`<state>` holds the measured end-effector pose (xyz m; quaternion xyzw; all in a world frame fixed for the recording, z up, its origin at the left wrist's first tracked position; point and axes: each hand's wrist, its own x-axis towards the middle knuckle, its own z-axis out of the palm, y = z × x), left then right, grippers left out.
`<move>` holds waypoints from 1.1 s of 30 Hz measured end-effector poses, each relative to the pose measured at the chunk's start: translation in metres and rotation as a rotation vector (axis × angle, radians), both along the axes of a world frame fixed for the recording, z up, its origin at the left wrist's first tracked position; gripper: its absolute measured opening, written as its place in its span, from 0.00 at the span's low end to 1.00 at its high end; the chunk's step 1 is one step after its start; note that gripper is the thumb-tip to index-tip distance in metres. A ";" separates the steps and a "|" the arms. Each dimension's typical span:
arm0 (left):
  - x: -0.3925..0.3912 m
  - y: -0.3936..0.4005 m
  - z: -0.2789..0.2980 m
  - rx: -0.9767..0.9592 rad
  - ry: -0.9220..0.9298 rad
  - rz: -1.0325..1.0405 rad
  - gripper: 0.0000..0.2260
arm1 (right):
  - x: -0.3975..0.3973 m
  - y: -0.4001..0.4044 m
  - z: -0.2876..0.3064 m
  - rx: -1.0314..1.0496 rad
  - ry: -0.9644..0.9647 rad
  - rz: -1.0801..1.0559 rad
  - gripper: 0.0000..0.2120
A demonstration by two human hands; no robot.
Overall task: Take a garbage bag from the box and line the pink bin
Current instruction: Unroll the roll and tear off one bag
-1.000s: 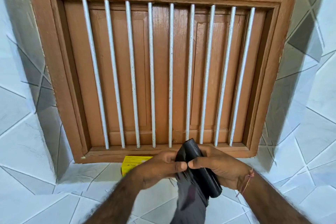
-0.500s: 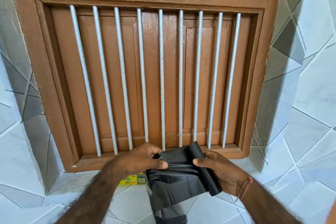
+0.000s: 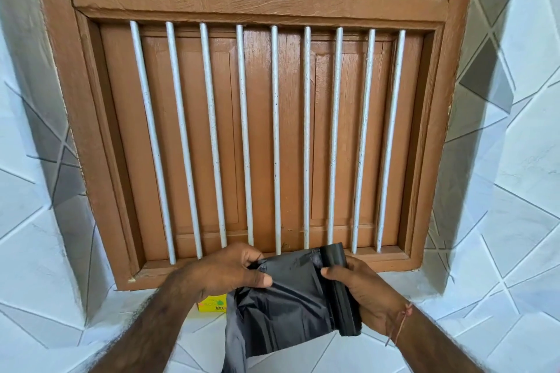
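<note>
Between both hands, glossy black garbage bag (image 3: 285, 306), partly unrolled, crinkled.

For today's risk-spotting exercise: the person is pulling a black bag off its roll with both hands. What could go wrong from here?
1. The left hand pinches thin film; the garbage bag could tear unevenly instead of separating from the roll.
2. The right hand grips the roll loosely; extra bags may unspool.
3. The pink bin isn't visible, so the hanging bag may drag.
</note>
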<state>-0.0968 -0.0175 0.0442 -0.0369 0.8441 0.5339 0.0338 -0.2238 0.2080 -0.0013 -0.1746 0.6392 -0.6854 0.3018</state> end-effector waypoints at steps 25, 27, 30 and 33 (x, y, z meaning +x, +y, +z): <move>0.004 -0.003 -0.011 0.021 -0.095 -0.003 0.27 | 0.013 0.005 0.016 -0.147 -0.061 0.040 0.11; 0.000 0.010 -0.013 0.035 -0.113 0.005 0.24 | 0.017 0.000 0.014 -0.162 -0.121 0.035 0.12; -0.007 0.029 -0.015 0.079 -0.083 0.061 0.21 | 0.023 -0.006 0.010 -0.133 -0.176 0.029 0.12; -0.015 0.047 -0.021 0.233 -0.005 0.109 0.13 | 0.028 -0.006 0.009 -0.141 -0.180 0.056 0.14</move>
